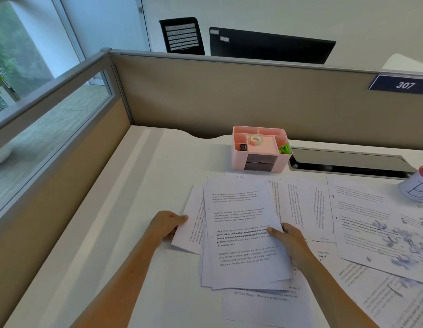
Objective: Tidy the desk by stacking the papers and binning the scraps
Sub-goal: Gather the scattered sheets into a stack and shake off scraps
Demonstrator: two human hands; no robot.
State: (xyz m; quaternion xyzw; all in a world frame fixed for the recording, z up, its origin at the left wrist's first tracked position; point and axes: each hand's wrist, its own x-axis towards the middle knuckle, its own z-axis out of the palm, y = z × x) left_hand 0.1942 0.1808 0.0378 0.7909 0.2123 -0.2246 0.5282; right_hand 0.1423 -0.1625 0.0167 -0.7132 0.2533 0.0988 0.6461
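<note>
Two hands: left hand (pixel 167 225) and right hand (pixel 289 242) grip one untidy paper stack (pixel 241 230), lying just before the pink organizer (pixel 260 150). Scraps (pixel 392 235) right of it, blurred, uncountable.

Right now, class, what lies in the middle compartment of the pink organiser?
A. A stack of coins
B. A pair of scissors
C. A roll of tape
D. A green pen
C: a roll of tape lies flat in the middle compartment of the pink organiser; the green items sit in its right compartment.
</note>
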